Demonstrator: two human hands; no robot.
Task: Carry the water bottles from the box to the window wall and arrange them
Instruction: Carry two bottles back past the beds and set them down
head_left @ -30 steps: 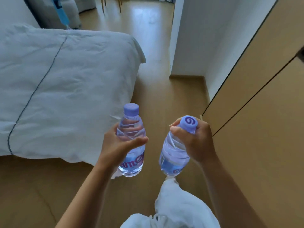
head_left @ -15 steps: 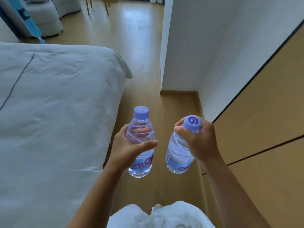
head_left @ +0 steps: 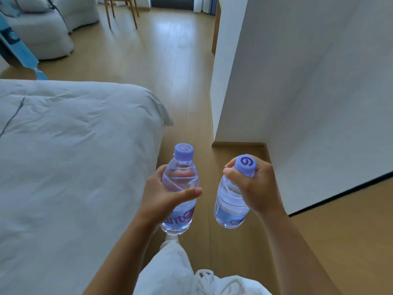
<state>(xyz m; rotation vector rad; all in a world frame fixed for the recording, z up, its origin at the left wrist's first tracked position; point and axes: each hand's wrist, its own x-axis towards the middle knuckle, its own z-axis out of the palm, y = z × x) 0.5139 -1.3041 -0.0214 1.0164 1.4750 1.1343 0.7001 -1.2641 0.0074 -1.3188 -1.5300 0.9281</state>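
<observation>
Head view: one water bottle (head_left: 179, 188) at 6 o'clock was gripped round its body by the left hand (head_left: 163, 194), another water bottle (head_left: 231, 199) was clenched at the neck by the right hand (head_left: 253, 186); both were best kept upright and apart past the bed (head_left: 74, 156) corner.

Pale wooden floor (head_left: 182, 81), bearing a white-covered bed (head_left: 74, 156) at left, grey sofa (head_left: 42, 33) and chair legs (head_left: 122, 15) beyond.

one head-worn view, angled forward and down, hands close below.
</observation>
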